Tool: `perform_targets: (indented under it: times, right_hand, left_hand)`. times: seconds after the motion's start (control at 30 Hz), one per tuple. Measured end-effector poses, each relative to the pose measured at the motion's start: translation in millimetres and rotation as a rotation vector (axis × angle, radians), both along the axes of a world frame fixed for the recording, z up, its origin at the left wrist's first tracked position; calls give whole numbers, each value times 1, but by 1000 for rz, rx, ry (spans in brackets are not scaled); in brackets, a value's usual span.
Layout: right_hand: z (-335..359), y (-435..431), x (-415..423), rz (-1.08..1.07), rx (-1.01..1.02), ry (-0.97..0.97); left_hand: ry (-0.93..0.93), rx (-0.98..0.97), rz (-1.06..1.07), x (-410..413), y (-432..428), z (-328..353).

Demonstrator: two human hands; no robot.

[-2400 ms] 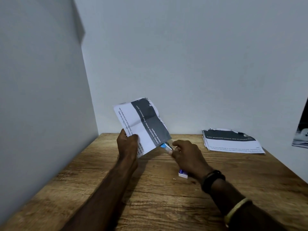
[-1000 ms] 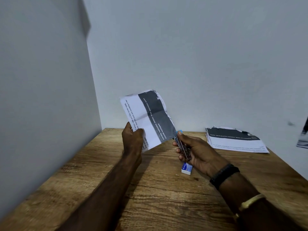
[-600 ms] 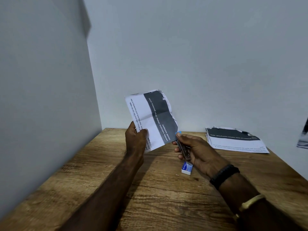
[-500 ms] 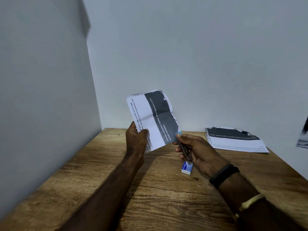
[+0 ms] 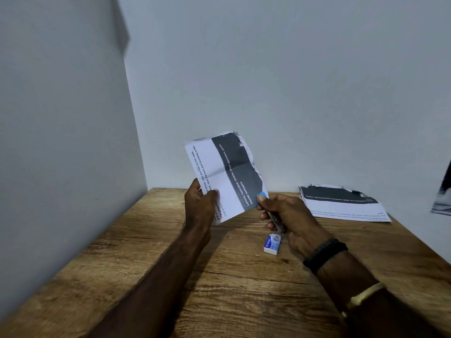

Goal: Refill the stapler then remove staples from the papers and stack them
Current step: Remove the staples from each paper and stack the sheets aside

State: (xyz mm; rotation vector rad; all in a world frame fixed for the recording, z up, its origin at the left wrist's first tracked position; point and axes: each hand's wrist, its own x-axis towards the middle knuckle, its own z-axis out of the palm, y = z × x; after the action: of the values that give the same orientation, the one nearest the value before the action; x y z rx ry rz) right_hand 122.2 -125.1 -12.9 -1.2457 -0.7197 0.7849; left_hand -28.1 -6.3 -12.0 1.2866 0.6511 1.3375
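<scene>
Wooden bench [image 5: 219, 276] carries a paper stack [image 5: 341, 203] at far right and a staple box [image 5: 271, 243] near the middle. Raised above it, the left hand [image 5: 200, 208] has its grip pinching a printed sheet [image 5: 224, 174] upright. The right hand [image 5: 290, 215] has its grip curled round a stapler [image 5: 277, 224], blue tip at the sheet's lower corner.

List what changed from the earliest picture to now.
The right hand rolled over: knuckles up before, now fingers curled under the stapler, thumb at its blue tip by the corner of the paper. Nothing taken or let go. The left hand keeps gripping the paper; staple box and paper stack unmoved.
</scene>
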Motion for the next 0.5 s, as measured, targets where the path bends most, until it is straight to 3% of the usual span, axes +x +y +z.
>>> perform_targets:
  times: [0.17,0.37,0.5]
  right_hand:
    - [-3,3,-6,-34,7,-156]
    - [-16,3,-19,-144,-113,-1012]
    - [-17,10,-33,-4,-233,-1341]
  left_hand:
    - [-25,-8,159,-1,5,0]
    - [32,72,322,-12,15,0]
    - [13,-3,287,-9,13,0]
